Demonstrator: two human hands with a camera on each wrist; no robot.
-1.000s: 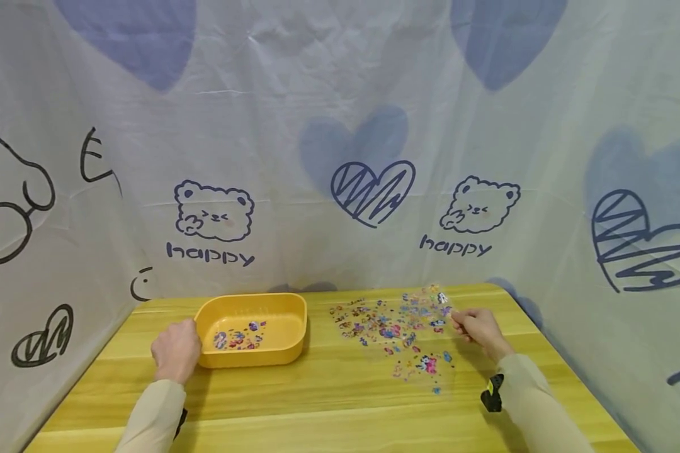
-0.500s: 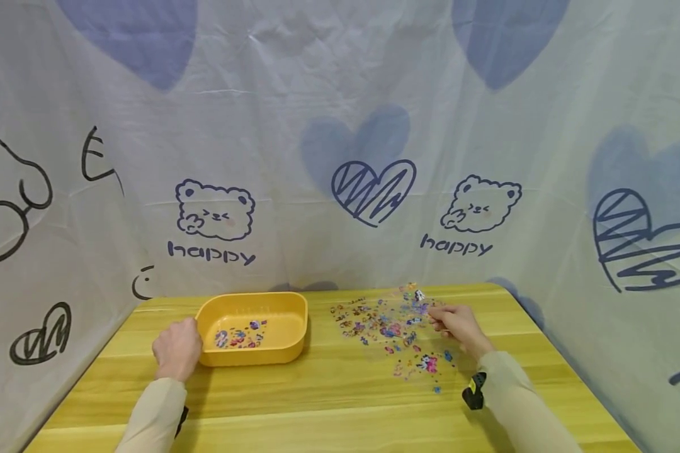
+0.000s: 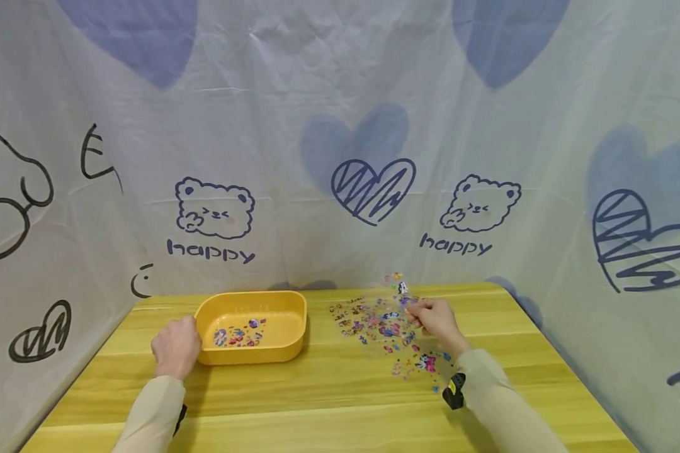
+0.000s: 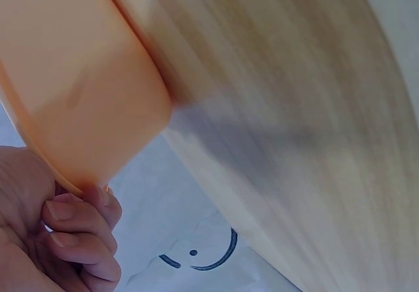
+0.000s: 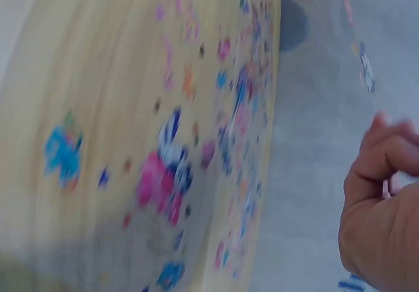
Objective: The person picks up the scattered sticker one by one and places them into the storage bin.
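Observation:
At the left of the head view my left hand [image 3: 175, 347] pinches the rim of a yellow plastic basin [image 3: 286, 336]. The left wrist view shows curled fingers and the thumb at the corner of the basin [image 4: 111, 109]. Printed stickers [image 3: 237, 338] with small colourful figures lie in the basin. My right hand [image 3: 435, 319] pinches the edge of a clear sticker sheet [image 3: 403, 288], raised above the table's back part. In the right wrist view the held sheet [image 5: 366, 69] is blurred beside the right hand [image 5: 386, 207]. Under it, more clear sticker sheets [image 3: 427, 363] lie spread out, apparently overlapping.
The wooden table [image 3: 317, 402] has a yellowish grain. A pale cloth [image 3: 294, 126] with hearts, bear drawings and writing hangs behind and on both sides. A black strap [image 3: 454, 391] sits on the right wrist.
My right hand has moved left with the clear sticker sheet, whose far end now stands higher. The left hand and the basin have stayed in place.

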